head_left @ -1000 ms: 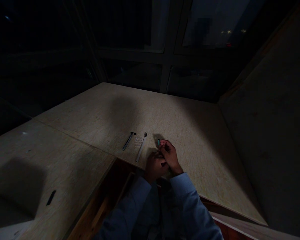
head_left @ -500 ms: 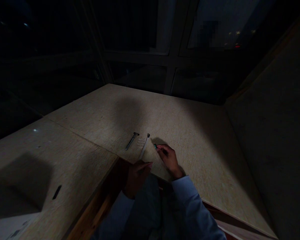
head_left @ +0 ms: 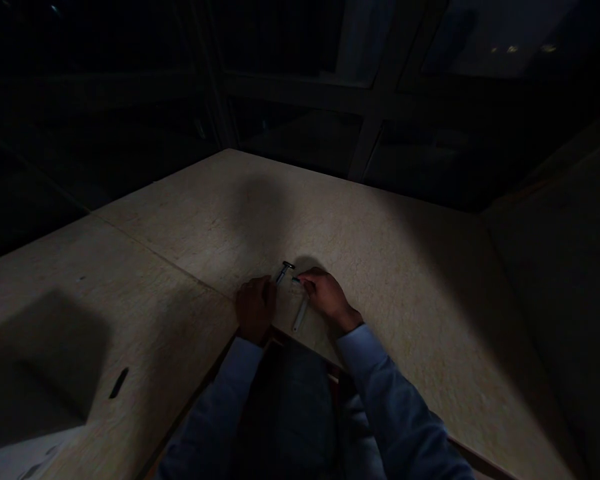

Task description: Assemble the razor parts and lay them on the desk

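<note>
My left hand [head_left: 254,310], its fingers curled, is at the handle of a dark razor [head_left: 283,271]. The razor's T-shaped head points away from me, and the hand hides the lower handle. Between thumb and fingertips, my right hand [head_left: 330,297] pinches a small dark, teal-tinted piece [head_left: 296,280], too small to name surely. Just beneath that piece is a faint clear plastic holder [head_left: 296,290], hard to make out. A pale toothbrush [head_left: 300,315] lies by my right fingers, which cover its head.
A small black bar-shaped object [head_left: 119,383] lies on the stone-patterned tabletop [head_left: 195,240] to the left. Beside it stands a large box-like object [head_left: 30,380] in shadow. The table's front edge runs along my lap, and dark windows [head_left: 300,133] border the far side.
My left hand has moved forward and left onto the razor's handle. My right hand has brought the small piece left, over the clear holder. The view has shifted slightly.
</note>
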Action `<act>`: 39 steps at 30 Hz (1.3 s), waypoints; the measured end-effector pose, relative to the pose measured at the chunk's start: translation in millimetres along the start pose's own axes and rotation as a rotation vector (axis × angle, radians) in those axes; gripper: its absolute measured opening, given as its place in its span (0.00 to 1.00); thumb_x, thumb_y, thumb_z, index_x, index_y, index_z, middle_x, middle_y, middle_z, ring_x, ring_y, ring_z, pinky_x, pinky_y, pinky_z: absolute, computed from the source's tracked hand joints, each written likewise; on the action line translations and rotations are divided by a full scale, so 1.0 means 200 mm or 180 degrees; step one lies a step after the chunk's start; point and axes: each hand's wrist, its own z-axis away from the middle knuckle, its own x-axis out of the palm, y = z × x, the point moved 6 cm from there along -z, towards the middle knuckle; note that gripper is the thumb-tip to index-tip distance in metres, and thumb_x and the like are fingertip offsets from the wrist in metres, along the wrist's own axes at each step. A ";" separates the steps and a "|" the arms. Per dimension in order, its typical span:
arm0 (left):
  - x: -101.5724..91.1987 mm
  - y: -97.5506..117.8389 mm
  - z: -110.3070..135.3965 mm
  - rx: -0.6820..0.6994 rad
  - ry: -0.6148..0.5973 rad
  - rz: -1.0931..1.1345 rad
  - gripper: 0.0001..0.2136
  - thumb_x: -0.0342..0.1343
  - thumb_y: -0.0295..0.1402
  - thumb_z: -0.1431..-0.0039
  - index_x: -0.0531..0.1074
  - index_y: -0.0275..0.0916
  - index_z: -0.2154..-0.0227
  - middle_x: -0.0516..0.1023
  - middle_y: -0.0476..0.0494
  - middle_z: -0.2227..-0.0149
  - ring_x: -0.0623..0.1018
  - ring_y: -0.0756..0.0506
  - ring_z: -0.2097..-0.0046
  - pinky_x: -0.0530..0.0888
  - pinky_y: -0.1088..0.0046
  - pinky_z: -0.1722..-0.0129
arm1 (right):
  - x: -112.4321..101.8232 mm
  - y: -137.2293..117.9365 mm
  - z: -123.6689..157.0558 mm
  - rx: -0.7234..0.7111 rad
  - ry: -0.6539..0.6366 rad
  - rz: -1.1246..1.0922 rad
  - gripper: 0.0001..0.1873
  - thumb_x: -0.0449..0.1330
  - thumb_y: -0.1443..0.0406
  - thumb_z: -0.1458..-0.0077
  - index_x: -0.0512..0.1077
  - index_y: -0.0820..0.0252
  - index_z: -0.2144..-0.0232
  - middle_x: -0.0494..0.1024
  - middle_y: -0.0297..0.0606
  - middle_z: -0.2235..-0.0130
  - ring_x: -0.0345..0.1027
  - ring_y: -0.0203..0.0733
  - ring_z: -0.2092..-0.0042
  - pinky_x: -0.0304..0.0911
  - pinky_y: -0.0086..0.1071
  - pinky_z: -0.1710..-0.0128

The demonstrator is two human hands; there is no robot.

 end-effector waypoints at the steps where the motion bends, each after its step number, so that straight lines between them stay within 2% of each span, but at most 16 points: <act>1: 0.00 0.01 0.01 0.0064 -0.0014 -0.0116 0.17 0.46 0.40 0.34 0.77 0.37 0.56 0.81 0.36 0.57 0.77 0.37 0.55 0.71 0.57 0.52 | 0.01 0.00 0.00 -0.0026 -0.0060 0.0025 0.15 0.55 0.72 0.40 0.81 0.54 0.60 0.80 0.41 0.58 0.74 0.45 0.57 0.67 0.39 0.53; 6: 0.00 0.04 0.03 0.0170 -0.0008 -0.0350 0.17 0.48 0.43 0.34 0.76 0.38 0.56 0.80 0.36 0.57 0.76 0.36 0.54 0.68 0.59 0.54 | 0.03 0.02 0.01 -0.0050 -0.0096 0.0039 0.17 0.54 0.73 0.39 0.81 0.53 0.60 0.79 0.40 0.58 0.72 0.44 0.57 0.67 0.39 0.53; 18: 0.02 0.02 0.02 0.0072 -0.0086 -0.0239 0.13 0.52 0.39 0.38 0.76 0.40 0.57 0.81 0.39 0.57 0.76 0.36 0.54 0.69 0.58 0.52 | 0.03 0.02 0.03 -0.0108 0.0017 0.0057 0.15 0.56 0.70 0.38 0.81 0.52 0.59 0.76 0.40 0.60 0.70 0.43 0.60 0.68 0.38 0.56; 23: 0.02 0.03 0.01 0.0157 -0.0076 -0.0300 0.12 0.51 0.38 0.37 0.77 0.41 0.59 0.81 0.39 0.58 0.77 0.37 0.56 0.69 0.59 0.54 | 0.04 0.01 0.05 -0.0288 0.0023 0.0042 0.15 0.57 0.70 0.39 0.81 0.51 0.57 0.75 0.40 0.59 0.70 0.43 0.58 0.68 0.38 0.54; 31: 0.01 0.03 0.01 0.0208 -0.0066 -0.0378 0.11 0.53 0.38 0.38 0.78 0.42 0.60 0.81 0.42 0.59 0.77 0.38 0.57 0.68 0.62 0.55 | 0.05 0.01 0.04 -0.0261 -0.0042 0.0212 0.14 0.58 0.70 0.39 0.82 0.52 0.58 0.75 0.40 0.62 0.70 0.42 0.59 0.68 0.37 0.55; 39: 0.03 0.01 0.01 0.0193 -0.0054 -0.0439 0.12 0.54 0.40 0.38 0.79 0.42 0.60 0.81 0.41 0.59 0.77 0.38 0.57 0.68 0.62 0.56 | 0.05 0.03 0.06 -0.0340 0.0202 0.0140 0.13 0.59 0.70 0.40 0.82 0.52 0.58 0.75 0.39 0.62 0.69 0.42 0.59 0.68 0.37 0.57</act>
